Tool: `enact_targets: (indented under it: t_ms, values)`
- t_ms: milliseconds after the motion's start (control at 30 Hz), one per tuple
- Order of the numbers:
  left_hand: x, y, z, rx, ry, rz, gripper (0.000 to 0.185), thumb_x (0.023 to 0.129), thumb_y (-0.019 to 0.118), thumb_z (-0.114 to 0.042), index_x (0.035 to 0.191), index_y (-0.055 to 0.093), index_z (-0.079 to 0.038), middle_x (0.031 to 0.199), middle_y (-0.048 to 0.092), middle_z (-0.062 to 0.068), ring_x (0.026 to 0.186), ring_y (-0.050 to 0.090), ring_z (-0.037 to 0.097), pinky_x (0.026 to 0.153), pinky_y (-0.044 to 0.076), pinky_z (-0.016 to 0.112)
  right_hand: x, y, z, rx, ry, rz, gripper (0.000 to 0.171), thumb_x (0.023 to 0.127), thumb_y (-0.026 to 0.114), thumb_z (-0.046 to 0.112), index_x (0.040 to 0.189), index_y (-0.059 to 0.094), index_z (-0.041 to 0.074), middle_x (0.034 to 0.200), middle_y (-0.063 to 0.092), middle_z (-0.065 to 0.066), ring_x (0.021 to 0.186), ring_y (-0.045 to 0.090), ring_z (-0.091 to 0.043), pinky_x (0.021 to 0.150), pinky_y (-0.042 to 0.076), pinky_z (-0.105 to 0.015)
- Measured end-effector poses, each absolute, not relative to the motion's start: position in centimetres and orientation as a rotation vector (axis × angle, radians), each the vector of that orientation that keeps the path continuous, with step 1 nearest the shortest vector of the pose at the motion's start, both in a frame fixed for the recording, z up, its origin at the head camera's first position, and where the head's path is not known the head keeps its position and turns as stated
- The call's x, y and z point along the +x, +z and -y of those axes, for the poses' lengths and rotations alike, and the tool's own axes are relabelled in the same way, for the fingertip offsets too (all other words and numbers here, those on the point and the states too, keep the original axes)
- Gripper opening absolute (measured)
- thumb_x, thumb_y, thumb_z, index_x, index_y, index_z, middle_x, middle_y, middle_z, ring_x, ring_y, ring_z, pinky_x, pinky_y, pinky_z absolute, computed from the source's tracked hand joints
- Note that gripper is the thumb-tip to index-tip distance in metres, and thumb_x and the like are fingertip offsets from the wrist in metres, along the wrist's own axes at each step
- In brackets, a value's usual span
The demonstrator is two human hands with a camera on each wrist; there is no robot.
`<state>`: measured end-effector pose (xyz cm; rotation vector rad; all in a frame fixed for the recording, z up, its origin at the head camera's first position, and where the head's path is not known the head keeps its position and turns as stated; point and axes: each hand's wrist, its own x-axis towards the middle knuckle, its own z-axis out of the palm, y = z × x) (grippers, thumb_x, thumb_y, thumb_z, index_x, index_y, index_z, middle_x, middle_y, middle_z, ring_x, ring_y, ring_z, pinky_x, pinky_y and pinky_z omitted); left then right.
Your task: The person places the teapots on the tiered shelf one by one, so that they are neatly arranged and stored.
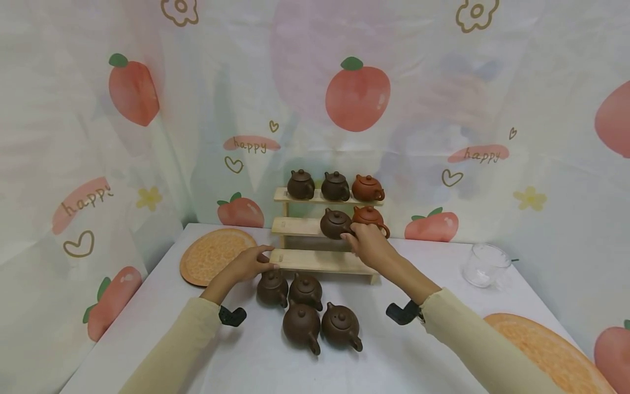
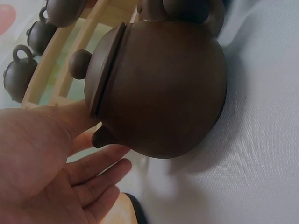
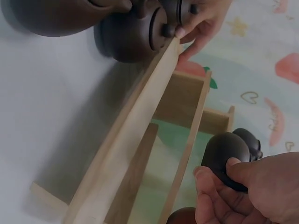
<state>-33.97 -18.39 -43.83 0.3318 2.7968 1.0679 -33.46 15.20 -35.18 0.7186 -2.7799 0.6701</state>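
**Teapots on the little stepped rack, both hands busy**

Watching my feeds here. My right hand [image 1: 368, 241] is up at the middle step of the wooden rack [image 1: 315, 261], fingers curled round a dark brown teapot [image 1: 336, 223] that sits on that step. The right wrist view shows it well: thumb on one side of the pot, fingertips [image 3: 205, 179] on the other, so it's a proper grip, not just a touch. Just beside that pot, on the same step, sits a reddish teapot [image 1: 370, 217], and the two look to be touching or very nearly so.

My left hand [image 1: 251, 264] is down at the left end of the rack's lowest step, fingers fairly straight and loose, holding nothing. It rests at the board's edge right above another dark teapot [image 1: 272, 288] on the table. In the left wrist view that pot fills the frame with my fingers spread out beneath its spout; I can't tell whether they actually touch it.

That pot is one of four dark ones clustered on the white tablecloth [image 1: 433, 350] in front of the rack. The top step carries three more pots, two dark and one reddish. An orange round mat [image 1: 211, 257] lies to the left, and a clear glass cup [image 1: 486, 265] stands off to the right, well apart from everything.
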Motion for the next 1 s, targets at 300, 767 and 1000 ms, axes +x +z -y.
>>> enact_targets:
  t_ms: [300, 767, 1000]
  values:
    - [-33.8, -43.7, 18.4, 0.346, 1.066, -2.798, 0.065, 0.1, 0.075, -0.032, 0.153, 0.051, -0.002, 0.127, 0.071, 0.026, 0.122, 0.067, 0.041, 0.1, 0.054, 0.055, -34.9, -35.0, -14.2, 0.642, 0.63, 2.805, 0.029, 0.107, 0.063, 0.018, 0.084, 0.064, 0.001, 0.068, 0.058, -0.008, 0.061, 0.058, -0.02, 0.061, 0.047, -0.035]
    - [-33.9, -43.8, 18.5, 0.352, 1.076, -2.789, 0.065, 0.1, 0.075, -0.031, 0.153, 0.052, -0.001, 0.126, 0.071, 0.026, 0.121, 0.067, 0.041, 0.1, 0.054, 0.055, -36.0, -35.2, -13.5, 0.603, 0.64, 2.858, 0.028, 0.108, 0.063, 0.021, 0.09, 0.067, 0.0, 0.071, 0.069, -0.009, 0.062, 0.067, -0.02, 0.065, 0.054, -0.039]
    - [-33.9, -43.8, 18.5, 0.324, 1.066, -2.791, 0.065, 0.1, 0.075, -0.032, 0.153, 0.052, -0.003, 0.127, 0.071, 0.025, 0.122, 0.067, 0.04, 0.1, 0.054, 0.055, -36.3, -35.3, -13.3, 0.593, 0.634, 2.87, 0.028, 0.108, 0.064, 0.02, 0.088, 0.066, 0.0, 0.07, 0.07, -0.01, 0.063, 0.068, -0.023, 0.065, 0.054, -0.04]
